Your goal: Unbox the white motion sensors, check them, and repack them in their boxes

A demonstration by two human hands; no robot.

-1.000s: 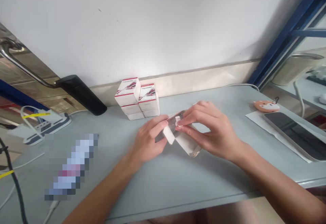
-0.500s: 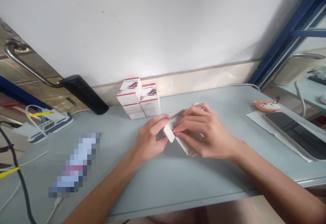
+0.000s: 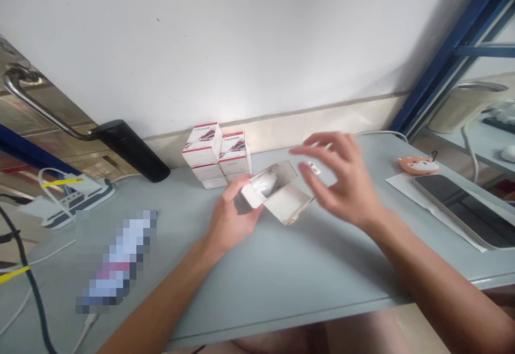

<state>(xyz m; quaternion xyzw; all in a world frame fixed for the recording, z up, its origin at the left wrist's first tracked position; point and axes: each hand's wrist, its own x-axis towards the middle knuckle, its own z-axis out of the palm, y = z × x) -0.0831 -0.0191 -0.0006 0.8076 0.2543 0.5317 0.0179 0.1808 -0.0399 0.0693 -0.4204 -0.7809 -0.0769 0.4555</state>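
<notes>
Open white cardboard carton [image 3: 287, 201] sits tilted in the person's left hand [image 3: 231, 214], above the pale grey-blue table [image 3: 322, 273], though it is hard to tell whether its lower corner touches the top. The left fingers curl firmly around the white flap end, gripping the carton so that its silvery inside faces up and the work in hand is at the opened box. The right hand [image 3: 341, 179] is spread and slightly blurred, its fingers apart and closed on nothing visible. A small white piece [image 3: 313, 168] is just beside its fingertips, outside the carton and closer to that hand than to the left; whether it rests on the table or is in the air cannot be told. A stack of red-and-white printed boxes [image 3: 217, 155] stands just behind the left hand, against the wall. Well to the right, a smartphone [image 3: 462, 212] lies on a white sheet of paper [image 3: 402, 193] near an orange fox-faced tag [image 3: 418, 165], while a power strip [image 3: 76, 198] sits off to the left.
</notes>
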